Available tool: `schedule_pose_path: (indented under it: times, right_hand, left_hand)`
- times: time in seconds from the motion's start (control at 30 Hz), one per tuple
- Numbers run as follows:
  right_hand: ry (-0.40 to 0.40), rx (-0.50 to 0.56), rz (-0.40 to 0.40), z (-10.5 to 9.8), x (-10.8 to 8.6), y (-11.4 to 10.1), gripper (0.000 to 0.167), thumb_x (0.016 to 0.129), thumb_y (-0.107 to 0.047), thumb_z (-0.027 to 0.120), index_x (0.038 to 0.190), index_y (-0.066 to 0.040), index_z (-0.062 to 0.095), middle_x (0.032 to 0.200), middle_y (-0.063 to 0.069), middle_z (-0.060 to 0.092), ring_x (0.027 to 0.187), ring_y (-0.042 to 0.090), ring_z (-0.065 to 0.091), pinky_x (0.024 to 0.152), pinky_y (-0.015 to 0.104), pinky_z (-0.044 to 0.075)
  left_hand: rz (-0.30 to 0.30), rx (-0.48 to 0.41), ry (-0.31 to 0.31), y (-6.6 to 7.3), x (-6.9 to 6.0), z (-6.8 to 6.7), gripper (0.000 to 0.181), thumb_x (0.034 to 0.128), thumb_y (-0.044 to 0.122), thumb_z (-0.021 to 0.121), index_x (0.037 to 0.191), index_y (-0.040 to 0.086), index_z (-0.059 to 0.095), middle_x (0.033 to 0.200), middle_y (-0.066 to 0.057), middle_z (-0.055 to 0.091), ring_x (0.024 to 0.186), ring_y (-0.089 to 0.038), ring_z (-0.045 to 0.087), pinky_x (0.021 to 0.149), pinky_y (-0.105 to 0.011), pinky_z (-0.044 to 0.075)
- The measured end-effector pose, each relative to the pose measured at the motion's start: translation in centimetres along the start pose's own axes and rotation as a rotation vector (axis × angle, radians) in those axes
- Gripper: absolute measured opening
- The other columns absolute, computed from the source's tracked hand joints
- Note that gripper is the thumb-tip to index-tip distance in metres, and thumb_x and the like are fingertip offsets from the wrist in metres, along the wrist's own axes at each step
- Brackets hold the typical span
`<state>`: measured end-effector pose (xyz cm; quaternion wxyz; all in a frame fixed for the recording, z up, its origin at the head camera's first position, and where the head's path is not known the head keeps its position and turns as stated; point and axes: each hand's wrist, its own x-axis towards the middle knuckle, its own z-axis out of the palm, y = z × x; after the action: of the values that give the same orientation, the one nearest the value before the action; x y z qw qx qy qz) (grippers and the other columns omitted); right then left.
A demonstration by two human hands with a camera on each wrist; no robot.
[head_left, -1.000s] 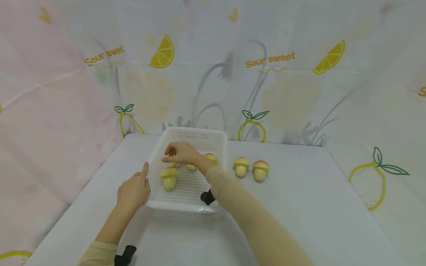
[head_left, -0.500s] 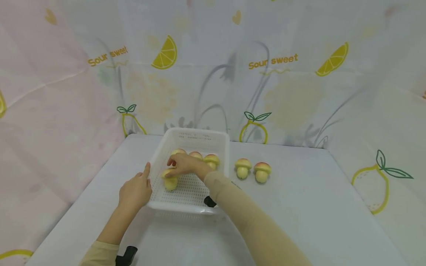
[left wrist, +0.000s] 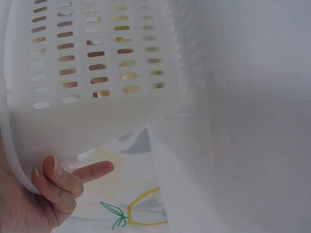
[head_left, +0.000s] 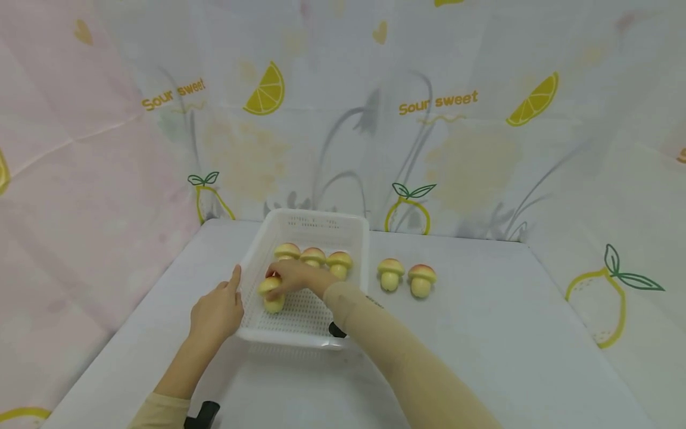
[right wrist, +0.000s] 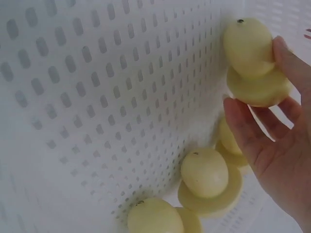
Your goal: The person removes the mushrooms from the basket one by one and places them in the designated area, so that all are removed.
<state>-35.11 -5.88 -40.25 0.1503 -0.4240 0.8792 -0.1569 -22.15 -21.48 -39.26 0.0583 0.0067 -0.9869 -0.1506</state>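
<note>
Mushroom (right wrist: 248,46) before "Sour sweet" backdrop (head_left: 332,83)

Right wrist view: lowest mushroom (right wrist: 154,219) cut off below.

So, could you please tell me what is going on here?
A person has one mushroom in the grip of the right hand, inside a white basket. The left hand holds the basket at its left side. Three more mushrooms lie in a row farther back in the basket, and two others are on the table to its right.
</note>
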Motion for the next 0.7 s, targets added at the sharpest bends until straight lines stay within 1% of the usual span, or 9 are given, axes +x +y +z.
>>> schedule_pose_path:
  times: [0.1, 0.17, 0.23, 0.3, 0.4, 0.5, 0.6, 0.63, 0.7]
  right_hand:
    - [-0.047, -0.025, 0.024, 0.0, -0.1, -0.1, 0.051, 0.088, -0.041, 0.069, 0.127, -0.011, 0.057, 0.120, -0.002, 0.062, 0.106, 0.009, 0.056, 0.090, 0.021, 0.042]
    - [-0.073, -0.020, 0.035, 0.1, -0.1, -0.2, 0.050, 0.089, -0.042, 0.067, 0.129, -0.013, 0.056, 0.122, -0.003, 0.061, 0.106, 0.009, 0.055, 0.091, 0.021, 0.041]
    - [-0.092, 0.060, 0.048, 0.1, -0.1, -0.2, 0.047, 0.089, -0.037, 0.069, 0.126, -0.012, 0.055, 0.117, -0.003, 0.061, 0.101, 0.009, 0.057, 0.085, 0.022, 0.044]
    - [-0.109, 0.151, 0.062, 0.2, -0.2, -0.2, 0.043, 0.088, -0.030, 0.071, 0.122, -0.011, 0.054, 0.109, -0.003, 0.059, 0.092, 0.009, 0.057, 0.076, 0.020, 0.048]
    - [-0.121, 0.244, 0.079, 0.4, -0.2, -0.3, 0.041, 0.087, -0.022, 0.072, 0.119, -0.009, 0.051, 0.101, -0.002, 0.056, 0.081, 0.010, 0.057, 0.064, 0.019, 0.050]
    - [-0.115, 0.209, 0.068, 0.3, -0.2, -0.4, 0.044, 0.087, -0.019, 0.071, 0.125, -0.007, 0.050, 0.104, -0.001, 0.056, 0.082, 0.009, 0.056, 0.065, 0.018, 0.049]
    - [-0.086, 0.150, 0.036, -0.2, -0.3, -0.4, 0.049, 0.085, -0.019, 0.069, 0.130, -0.005, 0.052, 0.108, 0.000, 0.059, 0.085, 0.008, 0.055, 0.069, 0.016, 0.047]
    - [-0.065, 0.122, 0.020, -0.3, -0.2, -0.3, 0.049, 0.084, -0.020, 0.069, 0.129, -0.005, 0.054, 0.107, -0.001, 0.060, 0.086, 0.007, 0.054, 0.071, 0.015, 0.045]
    - [-0.029, 0.124, 0.001, -0.8, -0.3, -0.1, 0.048, 0.082, -0.020, 0.070, 0.125, -0.004, 0.057, 0.104, -0.002, 0.060, 0.085, 0.007, 0.054, 0.072, 0.015, 0.045]
  left_hand:
    - [0.007, 0.000, 0.009, 0.0, 0.0, 0.0, 0.054, 0.0967, 0.009, 0.045, 0.147, -0.005, 0.030, 0.114, -0.030, 0.059, 0.054, -0.026, 0.048, 0.048, -0.041, 0.045]
    - [0.013, 0.000, 0.014, -0.1, 0.0, 0.1, 0.054, 0.0965, 0.009, 0.045, 0.146, -0.005, 0.031, 0.112, -0.030, 0.059, 0.053, -0.025, 0.047, 0.047, -0.040, 0.044]
    - [0.017, 0.000, 0.019, -0.1, 0.0, 0.2, 0.054, 0.0964, 0.009, 0.045, 0.146, -0.005, 0.031, 0.109, -0.029, 0.060, 0.052, -0.025, 0.046, 0.046, -0.039, 0.043]
    - [0.021, -0.004, 0.023, -0.1, 0.0, 0.2, 0.053, 0.0963, 0.008, 0.045, 0.146, -0.006, 0.031, 0.108, -0.029, 0.060, 0.052, -0.024, 0.045, 0.045, -0.037, 0.042]
    - [0.023, -0.009, 0.023, -0.1, 0.0, 0.3, 0.053, 0.0963, 0.008, 0.045, 0.146, -0.006, 0.032, 0.107, -0.029, 0.061, 0.052, -0.024, 0.046, 0.045, -0.038, 0.042]
    - [0.024, -0.003, 0.026, -0.1, 0.0, 0.4, 0.053, 0.0961, 0.008, 0.046, 0.146, -0.006, 0.032, 0.111, -0.031, 0.060, 0.055, -0.027, 0.050, 0.048, -0.041, 0.045]
    - [0.027, -0.004, 0.029, -0.2, 0.0, 0.4, 0.053, 0.0960, 0.008, 0.046, 0.145, -0.006, 0.032, 0.112, -0.031, 0.059, 0.054, -0.027, 0.050, 0.047, -0.040, 0.045]
    - [0.029, -0.008, 0.029, -0.1, -0.1, 0.3, 0.053, 0.0959, 0.008, 0.046, 0.145, -0.006, 0.032, 0.110, -0.031, 0.060, 0.053, -0.027, 0.050, 0.046, -0.039, 0.044]
    - [0.033, -0.013, 0.031, -0.1, 0.0, 0.2, 0.053, 0.0959, 0.008, 0.045, 0.146, -0.006, 0.031, 0.106, -0.030, 0.061, 0.051, -0.024, 0.046, 0.044, -0.036, 0.042]
